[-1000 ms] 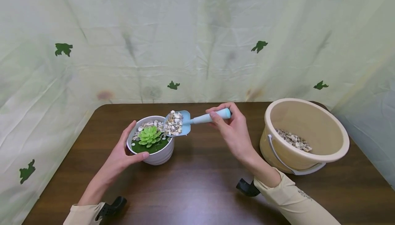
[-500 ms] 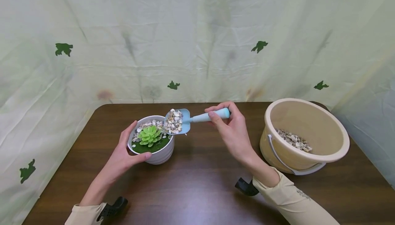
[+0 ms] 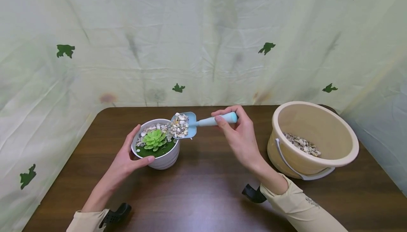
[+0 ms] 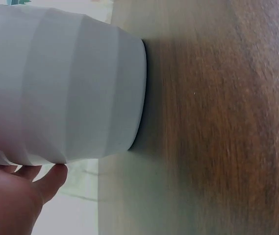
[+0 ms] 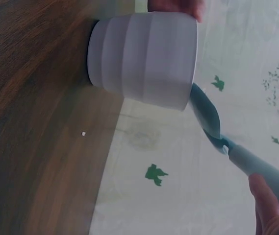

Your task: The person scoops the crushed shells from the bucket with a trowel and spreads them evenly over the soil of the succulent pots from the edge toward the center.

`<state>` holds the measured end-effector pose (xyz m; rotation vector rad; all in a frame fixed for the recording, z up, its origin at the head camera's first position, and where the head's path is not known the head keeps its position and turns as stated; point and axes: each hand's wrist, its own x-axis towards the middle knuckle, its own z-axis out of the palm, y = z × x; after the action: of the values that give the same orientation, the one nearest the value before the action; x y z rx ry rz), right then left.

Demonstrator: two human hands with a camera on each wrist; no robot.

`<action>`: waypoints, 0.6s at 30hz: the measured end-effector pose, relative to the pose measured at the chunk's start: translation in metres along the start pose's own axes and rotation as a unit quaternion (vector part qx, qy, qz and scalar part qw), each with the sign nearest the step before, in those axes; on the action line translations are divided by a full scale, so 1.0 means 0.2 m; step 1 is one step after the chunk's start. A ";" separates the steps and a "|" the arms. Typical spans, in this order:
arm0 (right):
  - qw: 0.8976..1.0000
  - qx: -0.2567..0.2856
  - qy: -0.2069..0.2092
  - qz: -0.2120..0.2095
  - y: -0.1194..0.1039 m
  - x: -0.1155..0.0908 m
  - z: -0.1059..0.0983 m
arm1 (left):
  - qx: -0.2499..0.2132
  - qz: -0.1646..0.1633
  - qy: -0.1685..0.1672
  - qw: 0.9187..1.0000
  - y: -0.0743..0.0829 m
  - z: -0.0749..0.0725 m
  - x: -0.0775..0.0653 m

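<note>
A white ribbed flower pot (image 3: pixel 163 161) stands on the table at left centre. In it sit a green succulent (image 3: pixel 154 140), green moss (image 3: pixel 155 152) and a band of small pebbles along the back. My left hand (image 3: pixel 130 156) grips the pot from its left side, thumb at the near rim. My right hand (image 3: pixel 240 133) holds a light blue trowel (image 3: pixel 211 122) by its handle, thumb on top. Its blade carries a heap of pebbles (image 3: pixel 179 125) and overlaps the pot's right rim. The right wrist view shows the blade's tip right at the rim.
On the right stands a beige bucket (image 3: pixel 337 163) with a grey handle lowered at its front and pebbles (image 3: pixel 302 144) at its bottom. One small white bit (image 5: pixel 83 133) lies on the brown table (image 3: pixel 203 193). A pale curtain (image 3: pixel 203 41) hangs behind.
Over the last second the trowel's blade has risen very slightly at the pot's rim. Both hands keep their hold, and the bucket stays where it was.
</note>
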<state>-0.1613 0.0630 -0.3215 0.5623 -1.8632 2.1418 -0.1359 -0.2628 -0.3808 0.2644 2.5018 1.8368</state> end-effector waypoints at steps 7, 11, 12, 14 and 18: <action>1.000 -0.009 0.006 -0.004 0.00 -0.01 0.00 | 0.018 0.002 0.015 1.000 -0.01 0.01 0.00; 1.000 -0.014 0.007 -0.007 0.00 -0.01 0.00 | 0.053 0.006 0.029 0.998 -0.02 0.01 0.00; 1.000 -0.015 0.007 -0.008 0.00 -0.01 0.01 | 0.060 0.006 0.031 0.998 -0.01 0.01 0.00; 1.000 -0.016 0.007 -0.009 0.00 -0.01 0.00 | 0.072 0.004 0.033 0.997 -0.01 0.01 0.01; 1.000 -0.021 0.011 -0.005 -0.01 -0.02 0.00 | 0.066 -0.010 0.021 0.998 -0.01 0.01 0.00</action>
<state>-0.1571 0.0634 -0.3208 0.5354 -1.8840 2.0899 -0.1368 -0.2611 -0.3831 0.2035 2.6487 1.6897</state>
